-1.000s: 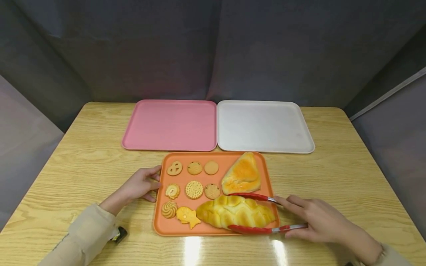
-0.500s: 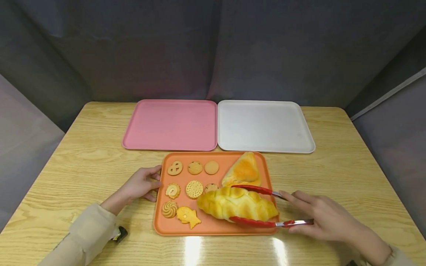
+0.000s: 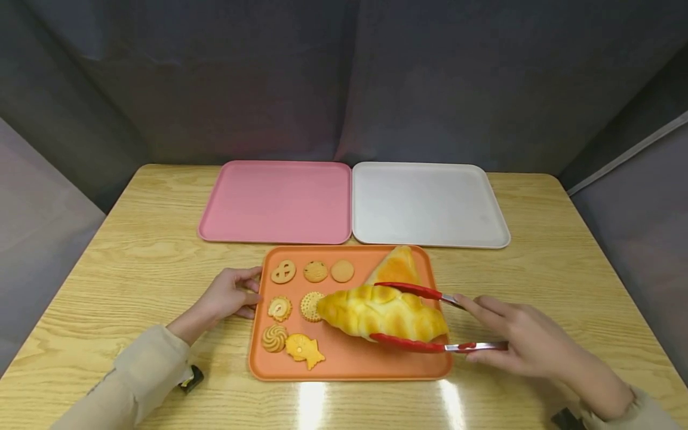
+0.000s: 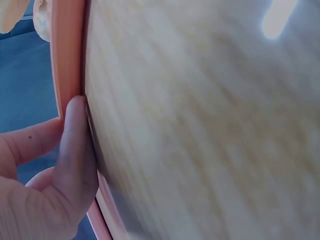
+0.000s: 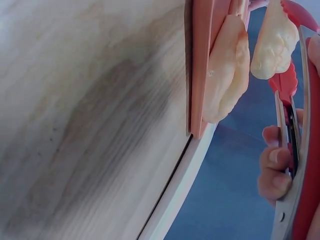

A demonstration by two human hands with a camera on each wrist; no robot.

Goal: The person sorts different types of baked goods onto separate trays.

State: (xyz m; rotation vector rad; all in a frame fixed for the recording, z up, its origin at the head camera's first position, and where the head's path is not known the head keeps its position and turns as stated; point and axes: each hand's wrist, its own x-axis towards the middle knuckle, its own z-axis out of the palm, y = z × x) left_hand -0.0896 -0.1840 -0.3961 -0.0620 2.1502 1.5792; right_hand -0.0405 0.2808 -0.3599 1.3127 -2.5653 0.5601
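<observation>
My right hand grips red-tipped metal tongs. Between the tong tips is a long braided bread loaf, raised off the orange tray; the right wrist view shows a gap between the loaf and the bread below. A triangular pastry lies at the tray's far right corner, partly hidden behind the loaf. At the tray's left edge, my left hand pinches the rim between thumb and fingers. Several cookies sit on the left half, among them a pretzel cookie and a fish-shaped one.
Behind the orange tray, a pink tray and a white tray stand side by side on the wooden table. Dark curtains hang along the table's far edge.
The tongs have closed in on the braided loaf and lifted it up and away from me, so it now covers part of the pastry and a cookie. My left hand has stayed put.
</observation>
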